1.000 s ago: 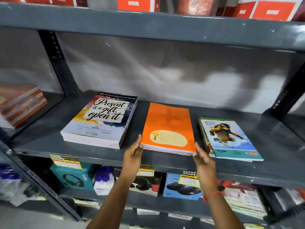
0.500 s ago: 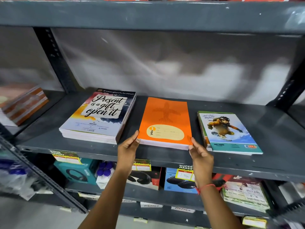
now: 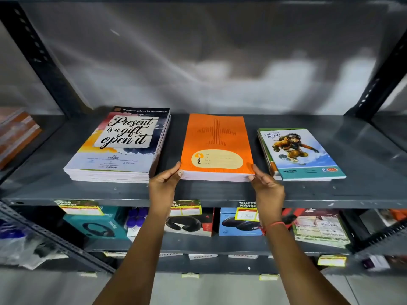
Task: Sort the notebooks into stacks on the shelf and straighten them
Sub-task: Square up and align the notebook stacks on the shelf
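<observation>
Hands (image 3: pixel 217 186) flank orange stack (image 3: pixel 217 148).

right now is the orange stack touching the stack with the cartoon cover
No, a strip of bare shelf shows between the orange stack and the cartoon stack.

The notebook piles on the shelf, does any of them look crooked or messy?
A bit. The right pile has lower books poking out at its left edge, and the left pile sits slightly turned. The orange pile, between both hands, looks straight.
</observation>
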`<state>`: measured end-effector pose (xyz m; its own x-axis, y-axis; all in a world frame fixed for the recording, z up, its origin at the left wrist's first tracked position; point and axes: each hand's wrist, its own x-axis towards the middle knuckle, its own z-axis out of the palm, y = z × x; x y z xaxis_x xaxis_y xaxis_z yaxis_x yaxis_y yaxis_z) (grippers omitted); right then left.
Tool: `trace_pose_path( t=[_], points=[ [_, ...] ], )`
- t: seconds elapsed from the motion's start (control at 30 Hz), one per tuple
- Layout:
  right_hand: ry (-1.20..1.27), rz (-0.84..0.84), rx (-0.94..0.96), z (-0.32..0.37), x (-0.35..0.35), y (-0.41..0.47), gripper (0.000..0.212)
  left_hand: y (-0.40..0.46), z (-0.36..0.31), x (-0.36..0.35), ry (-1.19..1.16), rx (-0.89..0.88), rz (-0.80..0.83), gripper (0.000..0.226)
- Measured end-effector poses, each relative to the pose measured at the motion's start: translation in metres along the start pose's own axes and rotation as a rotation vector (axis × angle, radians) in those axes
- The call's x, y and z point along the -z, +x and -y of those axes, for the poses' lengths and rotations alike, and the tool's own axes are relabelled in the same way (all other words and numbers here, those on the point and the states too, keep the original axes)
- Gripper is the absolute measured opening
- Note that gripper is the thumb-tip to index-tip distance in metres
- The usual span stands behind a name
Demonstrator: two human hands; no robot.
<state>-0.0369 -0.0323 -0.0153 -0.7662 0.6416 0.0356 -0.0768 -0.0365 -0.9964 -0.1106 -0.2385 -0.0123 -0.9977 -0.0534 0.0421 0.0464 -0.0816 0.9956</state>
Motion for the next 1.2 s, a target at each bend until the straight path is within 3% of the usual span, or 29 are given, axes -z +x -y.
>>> trace_pose_path(
  t=[0.33, 1.2],
  points=[
    [-0.011, -0.103, -0.069, -0.001, -0.006, 0.004, 0.033, -0.004, -0.003, -0.010, 0.034, -0.027, -0.089, 0.030],
    [0.013, -0.149, -0.072, 0.004, -0.011, -0.002, 0.031, -0.008, -0.004, -0.012, 0.055, -0.020, -0.119, 0.028]
  ],
)
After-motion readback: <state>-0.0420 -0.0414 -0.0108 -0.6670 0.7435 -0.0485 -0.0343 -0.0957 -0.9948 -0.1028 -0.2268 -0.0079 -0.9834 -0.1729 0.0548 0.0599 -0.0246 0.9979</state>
